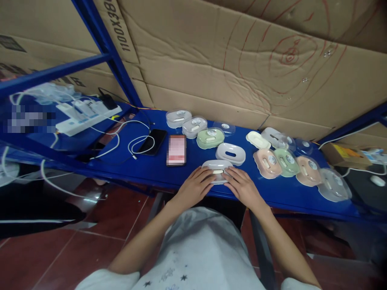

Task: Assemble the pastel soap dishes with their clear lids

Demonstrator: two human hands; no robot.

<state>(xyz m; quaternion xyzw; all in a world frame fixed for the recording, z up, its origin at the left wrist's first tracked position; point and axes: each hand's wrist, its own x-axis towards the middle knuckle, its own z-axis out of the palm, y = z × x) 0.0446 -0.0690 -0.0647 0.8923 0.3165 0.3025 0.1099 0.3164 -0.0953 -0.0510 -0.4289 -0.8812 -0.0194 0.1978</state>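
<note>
At the front edge of the blue table, a light grey oval soap dish (218,164) with a pale bar across its middle lies between my hands. My left hand (196,183) grips its left side, fingers over the rim. From the right, my right hand (242,183) holds the other side in the same way. Just behind it sits a white oval dish (238,159) with a slot in its floor. A green soap dish under a clear lid (211,138) stands farther back, with a loose clear lid (225,128) behind it.
Several lidded dishes, among them a pink one (267,163), line the table's right side near a cream tray (258,140). Left are a lit phone (176,150), a dark phone (155,141) under a white cable, and a power strip (87,119). Cardboard (193,60) stands behind.
</note>
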